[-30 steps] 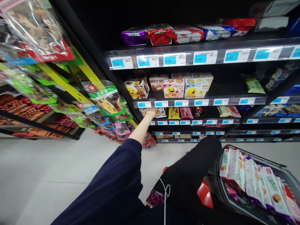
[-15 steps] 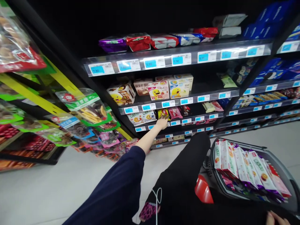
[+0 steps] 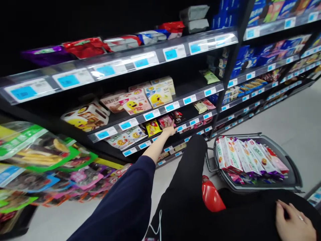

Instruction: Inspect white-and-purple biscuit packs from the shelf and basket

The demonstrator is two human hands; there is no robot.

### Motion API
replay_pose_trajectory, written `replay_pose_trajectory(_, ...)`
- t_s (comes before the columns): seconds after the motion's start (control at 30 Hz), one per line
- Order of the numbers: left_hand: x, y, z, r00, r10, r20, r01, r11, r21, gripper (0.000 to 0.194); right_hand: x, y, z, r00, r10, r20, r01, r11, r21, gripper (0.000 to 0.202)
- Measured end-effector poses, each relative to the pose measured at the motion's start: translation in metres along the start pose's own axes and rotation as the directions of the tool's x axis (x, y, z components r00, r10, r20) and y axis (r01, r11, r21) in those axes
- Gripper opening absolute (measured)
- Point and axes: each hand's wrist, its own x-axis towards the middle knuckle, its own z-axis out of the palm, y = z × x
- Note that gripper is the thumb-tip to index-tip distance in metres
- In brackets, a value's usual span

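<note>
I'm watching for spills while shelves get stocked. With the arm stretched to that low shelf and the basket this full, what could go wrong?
The left hand reaches far out to the pink packet at the shelf's front edge; a nudge could knock it or the yellow packet off. The basket is packed tight with upright packs, which might topple if bumped. The right hand rests on the lap, steadying nothing.

A small pink snack pack (image 3: 165, 120) lies flat on the shelf, right under the fingertips, beside a yellow pack (image 3: 152, 127).
</note>
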Motion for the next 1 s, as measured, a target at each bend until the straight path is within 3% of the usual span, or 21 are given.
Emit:
replay_pose_trajectory(0.17,-0.001,-0.007,0.014,0.988,-0.002,-0.156,0.017,0.995,0.1,0.075,-0.006,0.001,0.004,0.979,-0.072,-0.19,0.064,0.997,-0.048,0.048)
replay_pose_trajectory(0.37,0.017,0.015,0.003,0.987,0.01,-0.163,0.025,0.977,0.21,0.093,-0.002,-0.001,0.015,0.933,-0.111,-0.343,0.108,0.994,-0.028,0.039)
replay_pose_trajectory(0.5,0.036,0.036,-0.004,0.989,0.119,-0.082,-0.106,0.984,0.143,0.085,0.001,-0.005,0.017,0.939,-0.112,-0.327,0.119,0.993,0.002,0.037)
replay_pose_trajectory(0.6,0.041,0.043,-0.004,0.993,0.109,-0.053,-0.101,0.985,0.139,0.085,0.001,-0.007,0.018,0.943,-0.076,-0.325,0.084,0.996,0.01,0.036)
replay_pose_trajectory(0.83,0.026,0.039,0.004,0.984,0.162,-0.074,-0.147,0.972,0.182,0.089,0.0,-0.01,0.016,0.935,-0.039,-0.352,0.058,0.997,0.042,0.033)
replay_pose_trajectory(1.0,0.018,0.04,0.004,0.987,0.14,-0.076,-0.122,0.972,0.203,0.091,0.003,-0.012,0.015,0.928,-0.039,-0.372,0.079,0.992,0.094,0.027)
